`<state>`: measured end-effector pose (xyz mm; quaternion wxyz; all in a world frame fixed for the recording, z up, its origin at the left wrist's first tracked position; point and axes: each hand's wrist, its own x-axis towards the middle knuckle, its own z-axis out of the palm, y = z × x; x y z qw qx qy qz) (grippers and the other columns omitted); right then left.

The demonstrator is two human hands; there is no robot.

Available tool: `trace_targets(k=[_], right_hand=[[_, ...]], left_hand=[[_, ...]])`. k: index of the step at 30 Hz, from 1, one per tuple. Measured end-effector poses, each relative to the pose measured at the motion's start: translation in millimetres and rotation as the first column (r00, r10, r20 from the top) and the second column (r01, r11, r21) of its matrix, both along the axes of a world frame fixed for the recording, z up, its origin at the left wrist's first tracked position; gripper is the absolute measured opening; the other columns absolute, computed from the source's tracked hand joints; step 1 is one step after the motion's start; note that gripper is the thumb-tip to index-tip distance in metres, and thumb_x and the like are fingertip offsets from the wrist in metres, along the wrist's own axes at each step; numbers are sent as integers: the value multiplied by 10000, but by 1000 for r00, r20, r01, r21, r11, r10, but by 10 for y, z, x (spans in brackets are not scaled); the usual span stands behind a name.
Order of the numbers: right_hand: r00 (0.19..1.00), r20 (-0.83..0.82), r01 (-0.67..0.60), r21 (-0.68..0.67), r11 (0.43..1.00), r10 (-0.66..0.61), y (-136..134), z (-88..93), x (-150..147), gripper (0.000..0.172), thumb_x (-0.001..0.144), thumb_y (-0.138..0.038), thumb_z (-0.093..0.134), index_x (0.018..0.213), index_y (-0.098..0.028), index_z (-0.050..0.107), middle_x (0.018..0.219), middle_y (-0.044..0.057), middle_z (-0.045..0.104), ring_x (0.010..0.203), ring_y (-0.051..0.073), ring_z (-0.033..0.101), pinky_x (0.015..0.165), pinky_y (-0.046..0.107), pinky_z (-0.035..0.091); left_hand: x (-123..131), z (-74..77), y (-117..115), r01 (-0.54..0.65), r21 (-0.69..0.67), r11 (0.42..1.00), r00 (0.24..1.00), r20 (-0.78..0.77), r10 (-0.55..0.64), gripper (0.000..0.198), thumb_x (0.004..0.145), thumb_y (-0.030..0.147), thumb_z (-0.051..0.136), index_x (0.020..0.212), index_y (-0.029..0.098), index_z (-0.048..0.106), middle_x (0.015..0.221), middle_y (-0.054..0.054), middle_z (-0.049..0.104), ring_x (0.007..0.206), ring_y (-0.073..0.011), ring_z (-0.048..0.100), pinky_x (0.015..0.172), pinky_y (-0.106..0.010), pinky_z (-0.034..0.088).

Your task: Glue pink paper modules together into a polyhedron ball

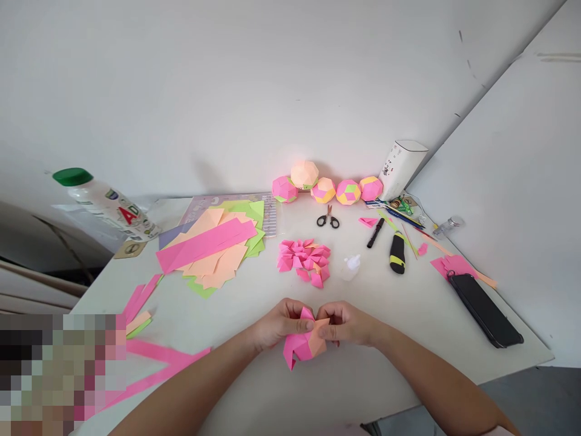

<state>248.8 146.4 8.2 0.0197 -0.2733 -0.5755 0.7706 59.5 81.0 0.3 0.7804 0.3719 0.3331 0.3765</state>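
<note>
Both hands meet low in the middle of the white table [399, 315]. My left hand [276, 326] and my right hand [347, 323] are closed around a folded paper piece [305, 344] made of pink and orange units. Each hand pinches one side of it with curled fingers. Just beyond the hands lies a pile of small folded pink paper units [304, 260], apart from my fingers.
Sheets of pink, orange and green paper [213, 242] lie at the left, pink strips [157, 357] nearer. Several paper balls [327, 189] line the wall. Scissors [327, 219], a small glue bottle [350, 266], a black cutter [397, 252], a marker [376, 232], a phone [485, 309] and a green-capped bottle [104, 203] stand around.
</note>
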Motion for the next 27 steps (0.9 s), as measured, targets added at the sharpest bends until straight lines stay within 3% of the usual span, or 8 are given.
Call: trace_targets(k=[12, 17, 19, 21, 24, 25, 26, 27], right_hand=[[988, -115, 107, 65, 992, -99, 21, 56, -8, 334, 715, -446, 706, 696, -155, 541, 720, -7, 532, 598, 91, 488, 528, 225, 407], [999, 12, 37, 169, 985, -40, 62, 49, 22, 332, 752, -478, 655, 734, -156, 574, 681, -7, 523, 600, 105, 480, 545, 238, 406], [995, 56, 59, 330, 942, -82, 94, 87, 57, 323, 772, -482, 625, 715, -169, 575, 672, -3, 519, 593, 116, 471, 539, 249, 396], [951, 1, 246, 610, 753, -311, 147, 148, 105, 312, 800, -456, 590, 647, -190, 532, 643, 1, 485, 597, 134, 451, 557, 273, 394], [709, -281, 530, 818, 225, -647, 256, 214, 175, 212, 829, -378, 531, 694, -220, 491, 688, 19, 465, 674, 177, 464, 657, 321, 423], [632, -338, 570, 812, 123, -697, 294, 210, 189, 133, 825, -347, 521, 779, -224, 499, 761, 35, 488, 731, 191, 485, 697, 332, 435], [581, -353, 594, 799, 86, -734, 332, 187, 198, 119, 812, -317, 519, 884, -227, 494, 863, 55, 509, 802, 202, 505, 732, 340, 445], [557, -329, 609, 786, 106, -763, 367, 146, 200, 214, 794, -293, 520, 992, -229, 467, 980, 75, 511, 878, 211, 515, 764, 346, 453]], left_hand=[[-2, -95, 7, -88, -21, 996, 995, -42, 87, 451, 745, 552, 600, 593, 132, 537, 551, 14, 465, 501, -92, 407, 520, -240, 319], [11, -65, 24, -178, -49, 983, 984, -7, 178, 364, 687, 463, 702, 625, 127, 576, 614, 8, 505, 542, -94, 445, 534, -230, 339], [3, -71, 29, -181, -56, 982, 983, 7, 182, 355, 676, 457, 714, 631, 127, 592, 627, -1, 528, 551, -99, 456, 538, -232, 348], [-13, -90, 36, -184, -69, 980, 982, 39, 187, 339, 672, 440, 722, 628, 127, 599, 626, -3, 535, 554, -101, 463, 537, -231, 351], [-40, -132, 45, -185, -92, 978, 976, 102, 195, 309, 683, 403, 724, 623, 128, 598, 613, 5, 522, 554, -98, 463, 539, -224, 352], [-46, -145, 47, -182, -97, 979, 974, 121, 193, 295, 690, 390, 722, 631, 129, 600, 608, 7, 518, 550, -96, 459, 537, -221, 351], [-51, -156, 48, -173, -102, 980, 973, 137, 186, 277, 702, 382, 714, 650, 132, 605, 608, 8, 521, 552, -98, 463, 537, -220, 352], [-54, -165, 47, -177, -103, 979, 971, 146, 190, 263, 707, 369, 713, 662, 133, 608, 608, 8, 526, 554, -98, 468, 542, -220, 355]])
